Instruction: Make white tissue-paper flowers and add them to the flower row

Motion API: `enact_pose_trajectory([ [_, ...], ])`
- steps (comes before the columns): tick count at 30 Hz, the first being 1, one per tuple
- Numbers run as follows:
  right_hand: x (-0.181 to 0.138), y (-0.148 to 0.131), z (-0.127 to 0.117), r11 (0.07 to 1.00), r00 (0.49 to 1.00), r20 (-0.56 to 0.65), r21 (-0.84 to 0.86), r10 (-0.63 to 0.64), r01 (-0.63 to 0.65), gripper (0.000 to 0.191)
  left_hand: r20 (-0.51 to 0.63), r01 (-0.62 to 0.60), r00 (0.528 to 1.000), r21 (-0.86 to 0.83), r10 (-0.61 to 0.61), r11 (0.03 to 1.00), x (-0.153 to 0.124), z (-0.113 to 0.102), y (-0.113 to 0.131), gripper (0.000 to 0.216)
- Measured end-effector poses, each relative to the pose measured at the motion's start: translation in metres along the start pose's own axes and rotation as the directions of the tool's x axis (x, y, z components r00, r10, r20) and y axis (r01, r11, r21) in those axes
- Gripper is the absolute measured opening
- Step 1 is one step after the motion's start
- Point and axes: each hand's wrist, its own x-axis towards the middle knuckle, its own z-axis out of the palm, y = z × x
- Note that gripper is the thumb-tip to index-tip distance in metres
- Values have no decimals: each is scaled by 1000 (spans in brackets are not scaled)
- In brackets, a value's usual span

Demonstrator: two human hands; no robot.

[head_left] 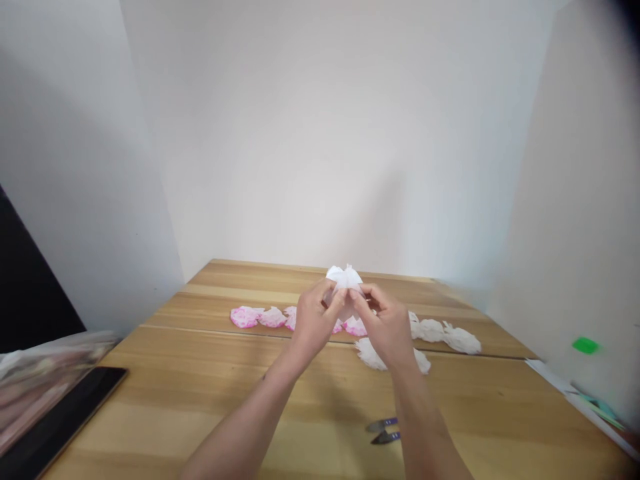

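The person's left hand (317,310) and right hand (387,317) hold together a white tissue-paper flower (345,277), which is raised above the wooden table (200,413), at the middle of the view. On both hands, the thumb and index finger pinch its lower part, and the fingertips come near each other; how the other fingers lie, I cannot tell exactly. Behind the hands runs a row of crumpled flowers: pink-edged flowers (246,317) toward the left, white flowers (463,339) toward the right. More white ruffled paper (369,353) lies nearer, partly hidden by the right wrist. Beside the right forearm are thread snips (386,438), whose bluish handle carries small pale marks, too small to read. At the left edge, a black smartphone (65,420) lies beside a clear plastic bag (50,380), whose coloured contents are blurred.
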Motion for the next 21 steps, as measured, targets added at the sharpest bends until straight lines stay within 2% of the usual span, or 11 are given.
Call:
enact_pose_trajectory([
  [3, 1, 3, 0, 996, 998, -5, 58, 67, -66, 25, -41, 64, 997, -146, -71, 987, 3, -1, -5, 28],
  [7, 4, 13, 1, 956, 986, 11, 244, 168, -166, 27, -24, 184, 977, -416, -213, 890, 7, -1, -11, 27],
  [10, 5, 18, 1, 928, 981, 26, 319, 192, -190, 27, -15, 197, 973, -468, -230, 862, 7, 0, -11, 26],
  [13, 4, 14, 0, 943, 984, 30, 282, 176, -177, 29, -25, 147, 985, -384, -170, 911, 5, 1, -7, 26],
  [16, 2, 7, -3, 974, 987, 23, 163, 157, -159, 33, -44, 4, 999, -179, -12, 984, 0, 0, -1, 25],
  [19, 1, 5, -3, 987, 989, -37, 78, 141, -138, 28, -49, -182, 982, 37, 183, 983, -4, -1, 4, 21],
  [21, 0, 7, -2, 983, 984, -84, 109, 157, -148, 28, -62, -240, 967, 92, 246, 966, -6, -1, 5, 20],
])
